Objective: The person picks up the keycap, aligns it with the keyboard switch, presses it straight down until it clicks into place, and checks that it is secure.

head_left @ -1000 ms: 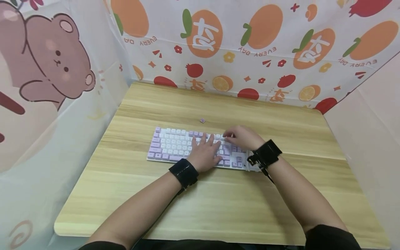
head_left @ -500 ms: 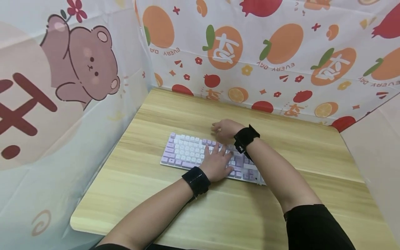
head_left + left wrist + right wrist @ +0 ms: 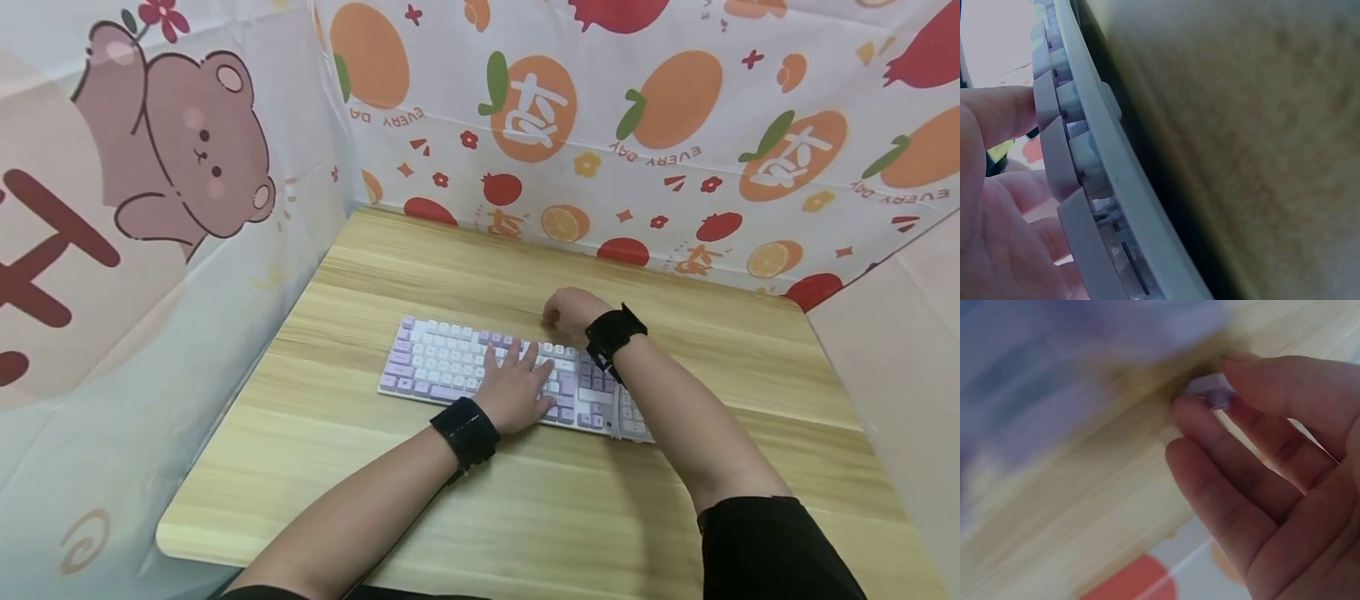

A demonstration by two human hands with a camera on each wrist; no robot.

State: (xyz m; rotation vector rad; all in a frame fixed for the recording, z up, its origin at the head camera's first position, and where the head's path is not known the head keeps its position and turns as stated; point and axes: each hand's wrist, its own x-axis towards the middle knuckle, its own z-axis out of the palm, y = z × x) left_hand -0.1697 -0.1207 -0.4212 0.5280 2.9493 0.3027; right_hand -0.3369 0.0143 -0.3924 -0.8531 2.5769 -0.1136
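A white and lilac keyboard point(image 3: 450, 357) lies on the wooden table. Across its middle, my left hand point(image 3: 513, 393) rests palm down with the fingers spread over the keys. The left wrist view shows that hand's thumb point(image 3: 1004, 112) against the lilac keys point(image 3: 1060, 159) along the front edge. My right hand point(image 3: 572, 311) is just behind the keyboard's back edge, right of the left hand. Seen from the right wrist, its thumb and fingers pinch a small lilac keycap point(image 3: 1211, 386); the head view hides this keycap behind the hand.
Pale cord point(image 3: 617, 412) crosses the keyboard's right part, which the right forearm point(image 3: 697, 433) partly covers. Behind the wooden table point(image 3: 420, 267) hangs a fruit-print cloth point(image 3: 600, 100). A bear-print cloth point(image 3: 202, 150) stands along the left side.
My right hand went left to the loose keycap behind the keyboard, picked it up and came partway back right. The left hand stays on the keys. The head view has shifted.
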